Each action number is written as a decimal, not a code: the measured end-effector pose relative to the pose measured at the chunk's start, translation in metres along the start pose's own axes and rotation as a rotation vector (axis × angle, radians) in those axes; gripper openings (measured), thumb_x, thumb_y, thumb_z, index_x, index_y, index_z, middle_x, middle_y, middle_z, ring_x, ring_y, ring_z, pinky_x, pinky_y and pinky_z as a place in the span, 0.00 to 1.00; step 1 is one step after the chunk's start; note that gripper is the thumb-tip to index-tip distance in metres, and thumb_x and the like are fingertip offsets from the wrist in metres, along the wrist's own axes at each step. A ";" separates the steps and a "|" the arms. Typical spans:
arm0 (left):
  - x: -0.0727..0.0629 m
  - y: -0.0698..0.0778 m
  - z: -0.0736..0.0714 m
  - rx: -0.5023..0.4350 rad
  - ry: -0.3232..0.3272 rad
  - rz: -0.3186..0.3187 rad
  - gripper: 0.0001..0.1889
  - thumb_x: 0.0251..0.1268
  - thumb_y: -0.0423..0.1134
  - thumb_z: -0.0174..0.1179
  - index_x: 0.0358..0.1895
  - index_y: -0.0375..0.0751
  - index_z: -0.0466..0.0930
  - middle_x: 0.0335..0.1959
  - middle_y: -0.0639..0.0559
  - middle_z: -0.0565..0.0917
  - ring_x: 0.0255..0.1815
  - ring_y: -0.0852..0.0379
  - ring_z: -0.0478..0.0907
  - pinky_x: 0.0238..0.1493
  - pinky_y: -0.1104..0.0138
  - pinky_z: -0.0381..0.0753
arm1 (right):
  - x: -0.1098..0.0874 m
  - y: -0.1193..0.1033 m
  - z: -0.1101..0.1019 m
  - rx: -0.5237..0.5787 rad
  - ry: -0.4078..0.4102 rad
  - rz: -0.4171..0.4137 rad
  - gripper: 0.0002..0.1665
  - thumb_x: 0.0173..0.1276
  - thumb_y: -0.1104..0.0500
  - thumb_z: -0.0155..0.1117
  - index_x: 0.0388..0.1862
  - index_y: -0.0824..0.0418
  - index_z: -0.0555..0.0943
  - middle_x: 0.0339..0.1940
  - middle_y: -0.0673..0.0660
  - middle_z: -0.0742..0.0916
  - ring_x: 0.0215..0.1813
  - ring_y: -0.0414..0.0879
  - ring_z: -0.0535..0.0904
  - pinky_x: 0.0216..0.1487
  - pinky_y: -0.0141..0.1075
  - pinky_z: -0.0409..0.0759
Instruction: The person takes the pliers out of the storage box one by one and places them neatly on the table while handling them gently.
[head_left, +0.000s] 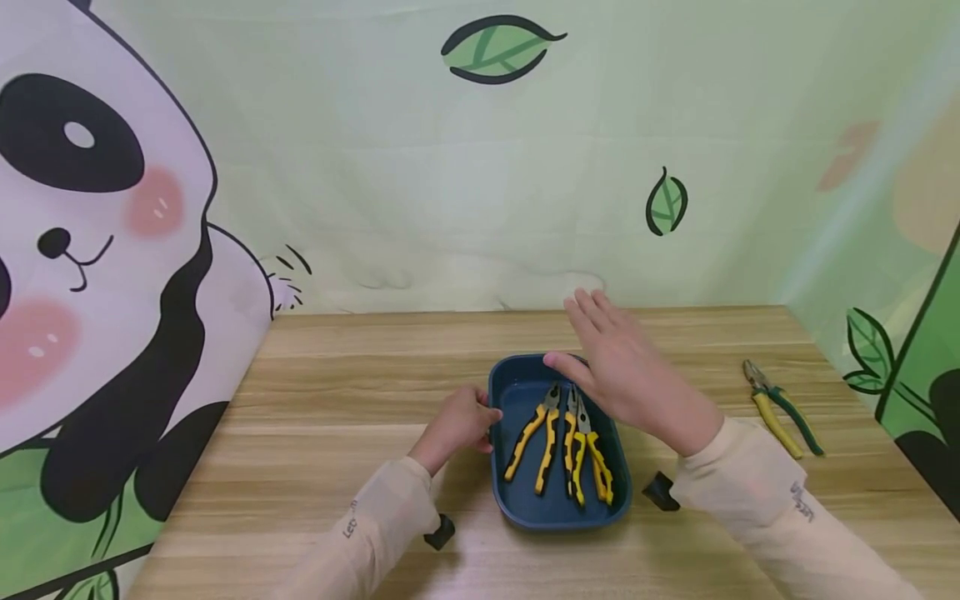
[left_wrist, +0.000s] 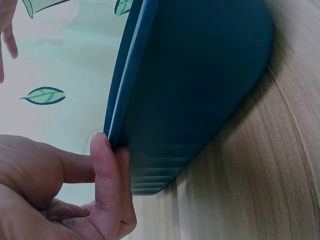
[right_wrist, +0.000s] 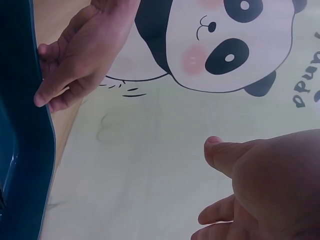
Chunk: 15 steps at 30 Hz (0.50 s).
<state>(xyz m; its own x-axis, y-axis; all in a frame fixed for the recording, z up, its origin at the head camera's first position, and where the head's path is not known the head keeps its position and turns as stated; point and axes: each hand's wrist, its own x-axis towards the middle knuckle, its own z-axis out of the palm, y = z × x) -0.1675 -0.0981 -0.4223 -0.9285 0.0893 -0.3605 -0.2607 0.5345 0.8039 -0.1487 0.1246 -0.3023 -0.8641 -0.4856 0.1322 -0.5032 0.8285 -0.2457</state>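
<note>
A dark blue plastic tray (head_left: 528, 512) stands on the wooden table, with three pairs of pliers (head_left: 552, 421) lying in it, their handles yellow and black. At its left side, my left hand (head_left: 459, 421) pinches the rim, thumb on the inner face and fingers outside, as the left wrist view shows at the tray wall (left_wrist: 185, 75). My right hand (head_left: 626, 367) is raised over the tray's right far corner, fingers extended and thumb apart. Nothing is in its grasp. In the right wrist view the right hand (right_wrist: 270, 185) hangs away from the tray's edge (right_wrist: 47, 135).
Another pair of pliers (head_left: 783, 412), with yellow and green handles, lies on the table (head_left: 337, 375) to the right of the tray. Behind the table hangs a pale green cloth (head_left: 360, 167) printed with a panda and leaves. Black mounts (head_left: 439, 532) sit at both wrists.
</note>
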 end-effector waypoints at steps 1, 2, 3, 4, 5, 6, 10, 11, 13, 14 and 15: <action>0.000 0.000 0.000 0.000 -0.001 -0.002 0.06 0.75 0.31 0.61 0.44 0.31 0.74 0.30 0.41 0.80 0.18 0.57 0.79 0.25 0.68 0.86 | 0.000 -0.001 0.001 -0.002 -0.005 0.002 0.46 0.83 0.41 0.53 0.81 0.73 0.53 0.82 0.73 0.56 0.83 0.67 0.45 0.79 0.65 0.50; 0.000 0.000 0.000 0.000 -0.002 -0.004 0.06 0.75 0.31 0.61 0.44 0.31 0.74 0.30 0.41 0.80 0.18 0.56 0.79 0.25 0.68 0.86 | 0.001 -0.002 0.002 -0.002 -0.007 0.002 0.46 0.83 0.41 0.52 0.81 0.73 0.54 0.82 0.73 0.56 0.83 0.67 0.46 0.79 0.66 0.51; -0.001 0.000 0.000 0.000 -0.002 -0.005 0.06 0.75 0.31 0.61 0.44 0.31 0.74 0.30 0.41 0.80 0.19 0.56 0.79 0.25 0.68 0.86 | 0.001 -0.003 0.003 -0.003 -0.010 0.001 0.46 0.83 0.41 0.52 0.81 0.73 0.54 0.82 0.73 0.56 0.83 0.67 0.46 0.79 0.66 0.51; -0.001 0.000 0.000 0.001 -0.003 -0.006 0.06 0.75 0.31 0.61 0.44 0.31 0.74 0.30 0.41 0.80 0.19 0.56 0.79 0.26 0.67 0.86 | 0.001 -0.004 0.004 -0.006 -0.014 0.002 0.46 0.83 0.41 0.52 0.81 0.73 0.54 0.82 0.72 0.56 0.83 0.67 0.46 0.78 0.66 0.50; -0.001 0.001 0.000 0.002 -0.003 -0.008 0.06 0.75 0.31 0.60 0.45 0.31 0.74 0.30 0.41 0.80 0.19 0.55 0.79 0.26 0.67 0.87 | 0.001 -0.005 0.005 -0.009 -0.017 0.003 0.46 0.83 0.41 0.51 0.81 0.72 0.54 0.82 0.72 0.56 0.83 0.67 0.46 0.79 0.66 0.50; -0.001 0.001 0.000 0.004 -0.003 -0.010 0.06 0.75 0.31 0.60 0.45 0.31 0.74 0.29 0.42 0.79 0.20 0.55 0.79 0.26 0.67 0.87 | 0.001 -0.005 0.005 -0.010 -0.022 0.004 0.46 0.83 0.40 0.51 0.81 0.72 0.54 0.83 0.72 0.55 0.83 0.66 0.45 0.79 0.66 0.50; -0.002 0.001 0.000 0.004 -0.002 -0.005 0.06 0.75 0.31 0.60 0.44 0.32 0.74 0.29 0.42 0.79 0.19 0.55 0.80 0.26 0.67 0.87 | 0.000 -0.007 0.009 -0.019 -0.022 -0.004 0.46 0.82 0.40 0.52 0.81 0.72 0.55 0.83 0.72 0.55 0.83 0.66 0.46 0.78 0.66 0.50; -0.002 0.001 0.000 0.004 -0.002 -0.005 0.06 0.75 0.31 0.60 0.44 0.32 0.74 0.29 0.42 0.79 0.19 0.55 0.80 0.26 0.67 0.87 | 0.000 -0.007 0.010 -0.017 -0.023 -0.007 0.46 0.82 0.40 0.52 0.81 0.72 0.55 0.82 0.72 0.56 0.83 0.66 0.46 0.79 0.66 0.50; -0.002 0.001 0.000 0.006 0.000 -0.002 0.06 0.75 0.31 0.61 0.44 0.32 0.74 0.28 0.42 0.79 0.19 0.56 0.80 0.26 0.67 0.87 | 0.000 -0.007 0.012 -0.011 -0.021 -0.015 0.46 0.82 0.40 0.53 0.81 0.72 0.56 0.82 0.72 0.56 0.83 0.66 0.46 0.79 0.65 0.51; -0.002 0.001 0.000 0.005 0.002 0.000 0.06 0.75 0.31 0.61 0.43 0.32 0.74 0.28 0.43 0.79 0.19 0.56 0.80 0.26 0.66 0.87 | 0.000 -0.007 0.013 -0.010 -0.019 -0.021 0.46 0.82 0.41 0.53 0.80 0.73 0.56 0.82 0.73 0.56 0.83 0.66 0.46 0.79 0.65 0.51; -0.002 0.001 0.000 0.006 0.003 0.002 0.06 0.75 0.31 0.61 0.43 0.32 0.74 0.28 0.43 0.79 0.18 0.56 0.80 0.26 0.66 0.87 | 0.000 -0.007 0.014 -0.008 -0.020 -0.024 0.46 0.82 0.41 0.53 0.80 0.73 0.56 0.82 0.73 0.56 0.83 0.66 0.46 0.79 0.64 0.51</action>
<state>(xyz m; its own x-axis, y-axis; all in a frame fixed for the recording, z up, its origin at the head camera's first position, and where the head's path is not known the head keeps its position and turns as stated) -0.1657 -0.0979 -0.4204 -0.9297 0.0880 -0.3576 -0.2572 0.5396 0.8016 -0.1449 0.1146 -0.3139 -0.8517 -0.5105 0.1184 -0.5235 0.8189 -0.2351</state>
